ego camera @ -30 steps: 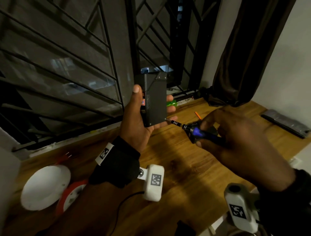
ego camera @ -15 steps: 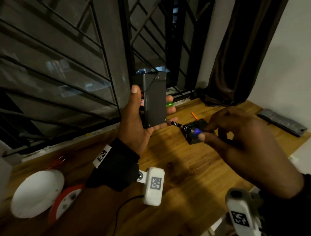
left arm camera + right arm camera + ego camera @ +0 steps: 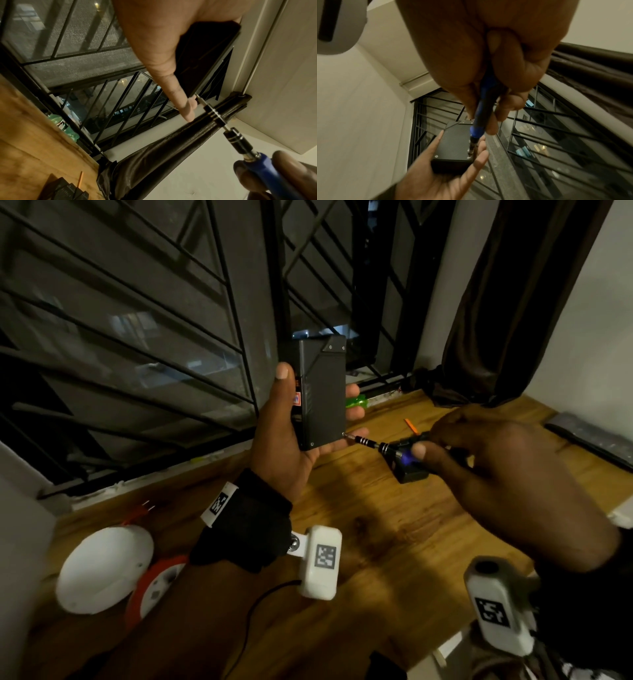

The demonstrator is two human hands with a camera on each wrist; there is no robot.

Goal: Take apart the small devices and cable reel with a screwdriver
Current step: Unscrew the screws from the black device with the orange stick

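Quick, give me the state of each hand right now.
Left hand: holding the black box upright.
Right hand: gripping the screwdriver, tip at the box's lower corner.

Head view looks down from above; wrist views close, facing window; all share black device (image 3: pixel 323 392).

The device (image 3: pixel 323 392) is matte dark grey with a fine ribbed texture and a small red-orange label on its side, and the screwdriver (image 3: pixel 383 446) has a blue handle, a black shaft ringed with thin silver bands and a silver tip. The bench (image 3: pixel 394 529) is warm brown wood grain, bearing a white round cover (image 3: pixel 102 570), a red-and-white cable reel (image 3: pixel 154 587), a green bottle (image 3: pixel 356 402) and an orange stick (image 3: pixel 411 426). The curtain (image 3: pixel 507 302) is dark brown, and the window grille (image 3: pixel 137 302) is black.
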